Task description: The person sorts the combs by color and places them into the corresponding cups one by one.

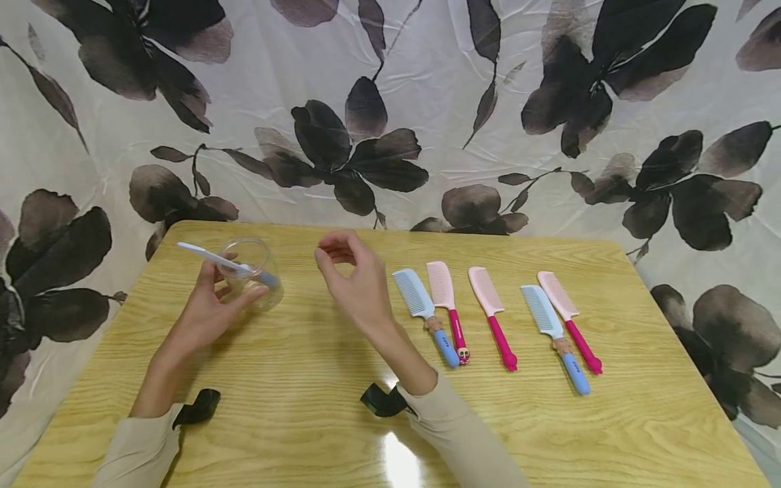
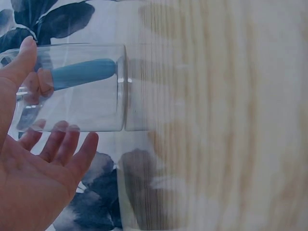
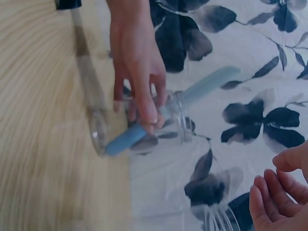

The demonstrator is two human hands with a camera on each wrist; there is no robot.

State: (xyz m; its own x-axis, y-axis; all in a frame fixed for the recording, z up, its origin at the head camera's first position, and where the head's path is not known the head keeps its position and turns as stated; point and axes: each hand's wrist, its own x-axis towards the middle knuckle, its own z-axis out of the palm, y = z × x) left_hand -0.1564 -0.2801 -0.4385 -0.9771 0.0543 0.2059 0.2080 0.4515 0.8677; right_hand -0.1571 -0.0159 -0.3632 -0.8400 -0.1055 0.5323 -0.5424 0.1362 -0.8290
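Observation:
My left hand (image 1: 210,308) grips a clear jar (image 1: 271,261), thumb on one side and fingers on the other. The jar stands upright on the table. Inside it leans a blue comb (image 1: 204,253), its darker handle (image 2: 89,72) down and its pale toothed end sticking out past the rim. To the right of the jar, my right hand (image 1: 360,285) is raised above the table with loosely curled fingers and holds nothing. In the right wrist view the right hand (image 3: 284,192) shows only in part, apart from the jar (image 3: 182,130).
Right of my right hand lie two blue combs (image 1: 427,312) (image 1: 552,335) and three pink combs (image 1: 445,298) (image 1: 488,308) (image 1: 567,315) on the wooden table (image 1: 293,420). A floral cloth (image 1: 445,115) hangs behind the table's far edge.

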